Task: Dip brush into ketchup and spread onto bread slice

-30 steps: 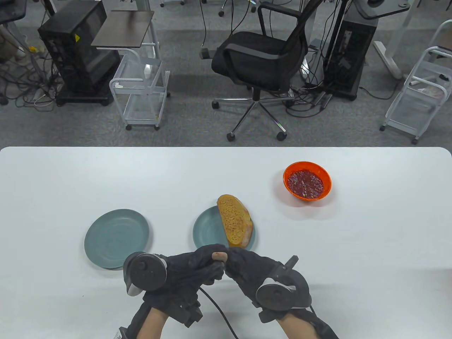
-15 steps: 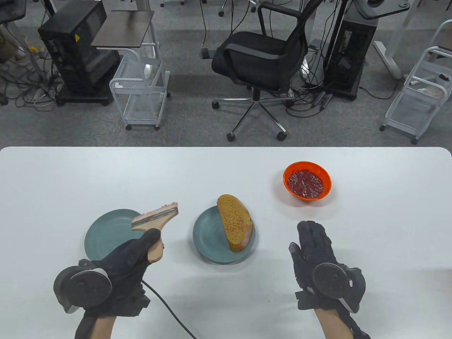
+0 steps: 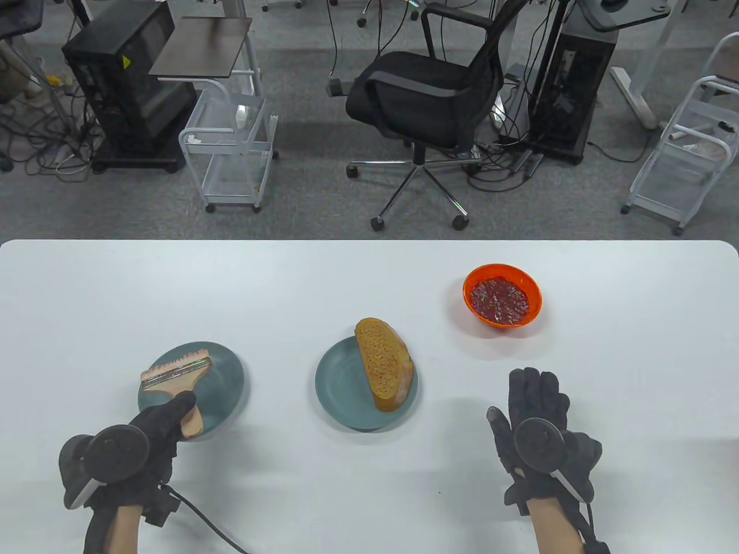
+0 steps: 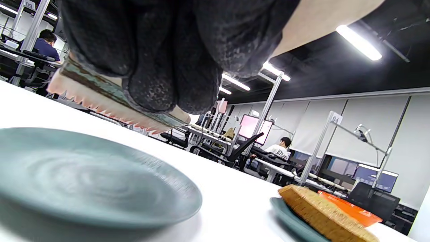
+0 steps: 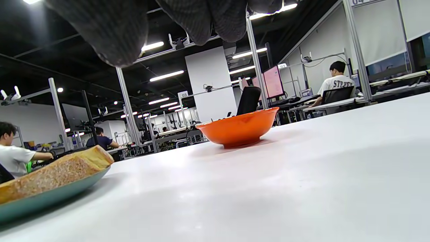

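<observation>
Table view, left to right. The left hand grips the wooden handle of the brush, holding it over the empty teal plate at the table's near left. In the left wrist view the gloved fingers wrap the handle, and the brush hangs clear above the plate, not touching it. A black cable runs from the left glove toward the bottom edge.

At centre, a second teal plate carries the bread slice; the slice lies on the plate's right half, its far end overhanging the rim. Bare white table separates the two plates, and nothing lies between the brush and the bread.

Further right and farther back stands the orange bowl of ketchup, well apart from the bread. The right hand lies flat and empty, fingers extended, near the table's front right, between the bowl and the bottom edge.

The brush has a pale wooden handle, a metallic ferrule band and short pinkish bristles with a jagged edge, pointing away from the person. The bread surface is golden brown and porous. The ketchup is dark red and flecked.
</observation>
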The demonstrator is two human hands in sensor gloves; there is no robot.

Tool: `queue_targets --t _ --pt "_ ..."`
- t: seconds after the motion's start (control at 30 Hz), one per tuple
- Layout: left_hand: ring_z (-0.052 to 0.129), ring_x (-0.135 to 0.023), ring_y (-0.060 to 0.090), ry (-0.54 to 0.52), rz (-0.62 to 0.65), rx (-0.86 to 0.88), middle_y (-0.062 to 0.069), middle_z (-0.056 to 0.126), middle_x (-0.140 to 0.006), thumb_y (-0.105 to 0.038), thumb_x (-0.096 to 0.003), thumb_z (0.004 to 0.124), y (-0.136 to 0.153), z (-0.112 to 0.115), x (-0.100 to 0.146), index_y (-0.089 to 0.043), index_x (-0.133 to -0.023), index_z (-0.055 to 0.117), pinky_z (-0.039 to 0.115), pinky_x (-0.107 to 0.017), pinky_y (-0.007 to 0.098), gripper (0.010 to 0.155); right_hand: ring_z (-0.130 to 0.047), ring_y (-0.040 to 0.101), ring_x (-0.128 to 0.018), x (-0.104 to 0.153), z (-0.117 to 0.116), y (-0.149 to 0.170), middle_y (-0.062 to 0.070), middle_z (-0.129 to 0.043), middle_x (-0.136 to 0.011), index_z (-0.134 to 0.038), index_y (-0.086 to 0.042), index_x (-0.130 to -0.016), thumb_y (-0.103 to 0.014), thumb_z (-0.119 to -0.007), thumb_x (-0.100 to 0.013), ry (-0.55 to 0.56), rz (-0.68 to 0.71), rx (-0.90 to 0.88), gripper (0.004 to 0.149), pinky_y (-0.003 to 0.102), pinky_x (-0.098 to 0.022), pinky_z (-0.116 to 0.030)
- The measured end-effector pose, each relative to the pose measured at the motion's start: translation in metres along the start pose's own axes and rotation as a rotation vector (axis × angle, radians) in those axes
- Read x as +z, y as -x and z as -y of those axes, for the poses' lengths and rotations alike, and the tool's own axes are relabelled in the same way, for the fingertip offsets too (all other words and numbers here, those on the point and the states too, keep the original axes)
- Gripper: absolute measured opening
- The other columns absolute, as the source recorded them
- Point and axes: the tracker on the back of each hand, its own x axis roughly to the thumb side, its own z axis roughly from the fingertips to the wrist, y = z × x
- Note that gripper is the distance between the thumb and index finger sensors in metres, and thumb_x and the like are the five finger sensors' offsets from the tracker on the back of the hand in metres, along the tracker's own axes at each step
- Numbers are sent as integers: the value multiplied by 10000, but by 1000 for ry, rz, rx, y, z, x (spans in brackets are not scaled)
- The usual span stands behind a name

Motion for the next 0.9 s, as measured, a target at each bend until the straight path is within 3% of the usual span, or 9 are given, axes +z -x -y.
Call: queue_targets --t 0.03,0.07,0.1,0.13,0.3,0.33,0.6,0.67,0.9 --pt "989 -778 405 6 -1 2 113 985 -834 -251 -514 846 2 4 1 -215 -952 718 773 -589 586 457 -272 472 -1007 0 0 0 202 -364 -1121 -455 -104 -1099 -421 -761 -542 -1 -2 -6 710 600 -673 -316" --pt "985 -783 401 12 7 -3 106 982 -840 -253 -513 845 3 7 1 -221 -950 716 773 -591 582 457 -273 474 -1007 0 0 1 202 -366 -1121 -458 -105 -1099 -421 -760 -543 -5 -1 -10 707 600 -673 -317" --pt "986 -785 401 17 12 -3 105 983 -841 -80 -519 873 4 11 1 -221 -950 717 772 -594 580 480 -274 473 -1007 0 0 0 202 -367 -1121 -457 -104 -1100 -420 -759 -544 -9 -2 -14 707 600 -673 -317" --pt "981 -792 401 28 11 -6 104 982 -843 -252 -511 843 5 16 0 -222 -949 715 769 -599 580 458 -276 473 -1007 0 0 0 202 -369 -1121 -459 -106 -1099 -419 -759 -544 -10 -3 -17 704 600 -673 -318" --pt "979 -799 398 121 -20 -39 98 984 -847 -263 -518 838 12 33 0 -226 -954 711 764 -605 581 456 -286 477 -1006 1 -1 0 203 -378 -1120 -461 -106 -1099 -415 -757 -545 -11 1 -38 700 601 -673 -329" --pt "974 -803 401 134 -20 -44 100 978 -857 -120 -523 871 12 35 0 -225 -958 707 762 -605 581 477 -287 476 -1007 1 -1 1 203 -381 -1120 -463 -107 -1099 -414 -757 -544 -14 2 -48 699 602 -673 -330" --pt "929 -789 399 266 -45 -160 88 920 -892 -279 -538 892 6 34 3 -277 -1040 654 710 -600 621 556 -287 478 -1008 0 -2 1 205 -379 -1121 -456 -109 -1101 -419 -756 -547 -21 4 -84 702 607 -672 -334" --pt "810 -892 407 352 -75 -234 88 763 -1024 -292 -544 896 5 41 6 -311 -1065 619 657 -631 637 591 -292 481 -1006 0 -1 0 207 -380 -1120 -456 -107 -1100 -417 -757 -546 -11 7 -100 702 608 -671 -339" --pt "805 -899 387 348 -66 -298 102 707 -1071 -287 -558 867 1 43 8 -263 -1040 673 642 -637 643 520 -296 481 -1006 1 0 -2 210 -384 -1119 -455 -107 -1099 -418 -757 -546 -2 24 -107 703 606 -672 -342"
